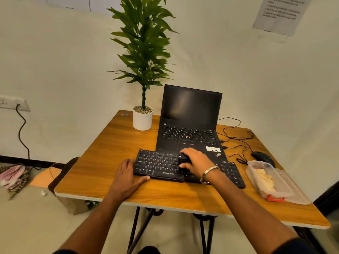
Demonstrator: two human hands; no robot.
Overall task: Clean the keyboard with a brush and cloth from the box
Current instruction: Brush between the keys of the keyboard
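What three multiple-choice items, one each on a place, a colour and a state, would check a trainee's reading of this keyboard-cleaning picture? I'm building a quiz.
1. Where is the clear box?
A. Right of the keyboard
B. Behind the laptop
C. On the floor

2. What colour is the plant pot?
A. Black
B. White
C. Red

3. What is the right hand doing?
A. Resting flat on the table
B. Holding a dark brush on the keys
C. Reaching into the box

Answers: 1 A, it sits at the table's right edge; 2 B, the pot is plain white; 3 B, its fingers wrap the brush.
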